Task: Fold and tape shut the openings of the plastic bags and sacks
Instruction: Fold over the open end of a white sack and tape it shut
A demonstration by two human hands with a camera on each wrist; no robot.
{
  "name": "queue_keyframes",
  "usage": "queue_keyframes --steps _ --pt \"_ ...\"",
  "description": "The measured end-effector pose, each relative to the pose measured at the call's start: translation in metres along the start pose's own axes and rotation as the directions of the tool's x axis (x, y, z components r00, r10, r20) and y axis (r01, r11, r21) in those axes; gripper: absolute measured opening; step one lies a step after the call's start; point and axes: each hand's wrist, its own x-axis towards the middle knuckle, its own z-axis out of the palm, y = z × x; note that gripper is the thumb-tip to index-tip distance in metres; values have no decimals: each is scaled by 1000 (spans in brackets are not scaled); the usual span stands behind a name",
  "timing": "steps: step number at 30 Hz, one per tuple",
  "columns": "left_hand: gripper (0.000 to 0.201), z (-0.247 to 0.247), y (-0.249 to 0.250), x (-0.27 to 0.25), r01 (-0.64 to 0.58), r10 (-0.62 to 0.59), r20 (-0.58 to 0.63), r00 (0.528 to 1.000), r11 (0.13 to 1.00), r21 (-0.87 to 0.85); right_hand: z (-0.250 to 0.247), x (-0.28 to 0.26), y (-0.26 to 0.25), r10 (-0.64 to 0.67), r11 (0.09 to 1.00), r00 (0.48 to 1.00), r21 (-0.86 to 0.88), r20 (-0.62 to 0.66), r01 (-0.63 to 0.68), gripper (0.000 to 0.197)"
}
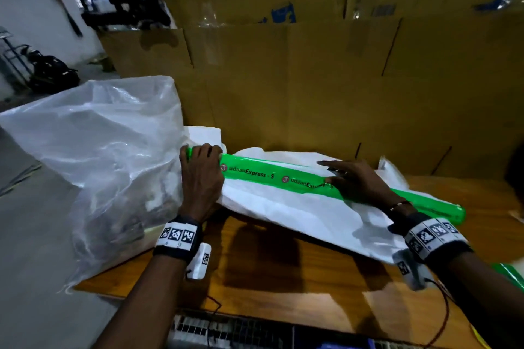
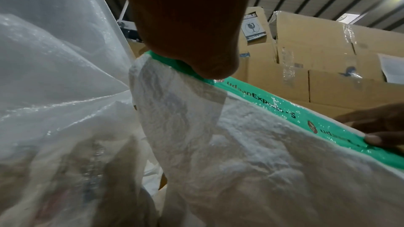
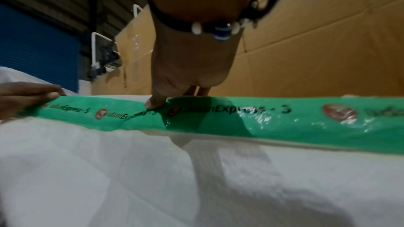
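A white woven sack (image 1: 283, 212) (image 2: 262, 161) (image 3: 153, 170) lies on the wooden table (image 1: 283, 278). A strip of green printed tape (image 1: 255, 171) (image 2: 273, 103) (image 3: 284, 120) runs along its folded far edge and sticks out past the sack on the right. My left hand (image 1: 202, 170) (image 2: 186, 40) (image 3: 26, 96) curls over the tape's left end and grips the sack's corner. My right hand (image 1: 348, 178) (image 3: 186, 75) lies flat further right, straight fingers pressing on the tape, where the tape shows a small wrinkle.
A large clear plastic bag (image 1: 99, 150) (image 2: 43, 58) with contents stands against the sack's left end. Stacked cardboard boxes (image 1: 312, 79) wall off the far side of the table. Another bit of green tape (image 1: 510, 272) shows at the lower right edge.
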Motion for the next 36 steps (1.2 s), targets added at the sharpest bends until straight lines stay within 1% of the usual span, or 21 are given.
queue_keyframes --steps 2,4,6,8,10,13,16,18,21,24,26,28,31,32,35,36 --pt "29 2 21 4 -38 37 -31 999 999 -31 -6 -5 0 30 999 1000 38 -8 -30 49" --pt "30 2 56 12 -161 156 -54 986 982 -97 -14 2 -12 68 991 996 123 -50 -61 54" --pt "35 0 93 24 -315 314 -35 949 936 -155 -25 13 -26 47 987 997 155 -62 -37 54" --pt "30 -4 124 39 -406 404 -45 914 899 -165 -47 27 -37 0 987 998 159 -61 10 54" --pt "18 -10 136 55 -413 406 -79 911 897 -155 -71 44 -46 -21 988 996 153 -82 33 52" --pt "12 -34 150 91 -414 385 -184 904 897 -153 -120 64 -60 -75 992 990 89 -116 85 50" --pt "10 -62 163 127 -420 362 -298 883 893 -159 -170 85 -77 -141 988 978 43 -153 150 45" --pt "10 -78 171 148 -419 345 -349 871 893 -164 -197 97 -86 -191 981 964 -23 -182 190 41" --pt "11 -98 185 177 -404 318 -394 862 901 -157 -233 112 -96 -223 974 951 -94 -214 207 36" --pt "12 -117 197 203 -396 305 -415 857 906 -151 -265 125 -101 -268 962 940 -114 -213 249 27" --pt "13 -124 202 215 -407 315 -410 856 900 -158 -279 131 -99 -290 955 930 -124 -224 268 23" --pt "16 -122 206 222 -426 334 -368 868 882 -203 -282 135 -91 -283 958 928 -108 -242 264 18" --pt "35 -107 210 216 -397 328 -250 911 864 -311 -268 132 -72 -248 968 943 -31 -220 248 14" --pt "39 -99 211 211 -386 322 -234 917 862 -329 -262 129 -64 -238 970 952 -1 -194 242 18" --pt "44 -73 214 190 -365 323 -177 930 872 -327 -240 114 -43 -218 974 970 36 -107 223 43" --pt "43 -62 215 183 -349 318 -145 937 880 -323 -232 111 -36 -221 974 972 38 -83 225 45"
